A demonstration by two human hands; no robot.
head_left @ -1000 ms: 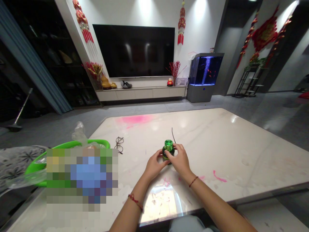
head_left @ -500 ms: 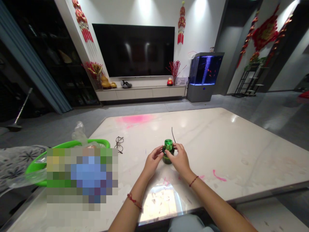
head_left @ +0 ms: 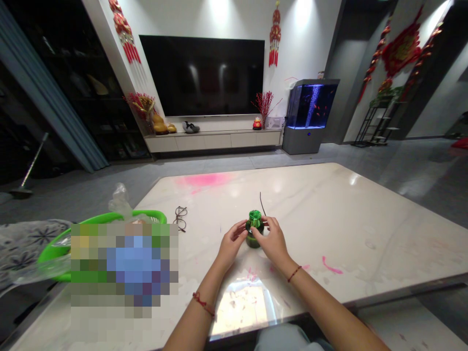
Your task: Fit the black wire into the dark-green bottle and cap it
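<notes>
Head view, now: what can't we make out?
All in head view:
Green container: right side, covered by right hand.
Thin black strip: whether it continues behind right hand.
Green basket: most contents, masked by pixelation.
Left hand: grip or mere touch, too small.

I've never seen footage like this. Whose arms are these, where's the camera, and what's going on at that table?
There's no machine here: these are a person's own bare hands. Every picture comes from one camera worn on the head, looking forward and down, so the arms reach in from the bottom.

The right hand holds a small green jar, its thumb across the front. The left hand is at the jar's other side; how firmly it touches is hard to tell.

On the pale table lie eyeglasses and pink stains. A green basket is at the left, partly hidden by a pixelated patch.
</notes>
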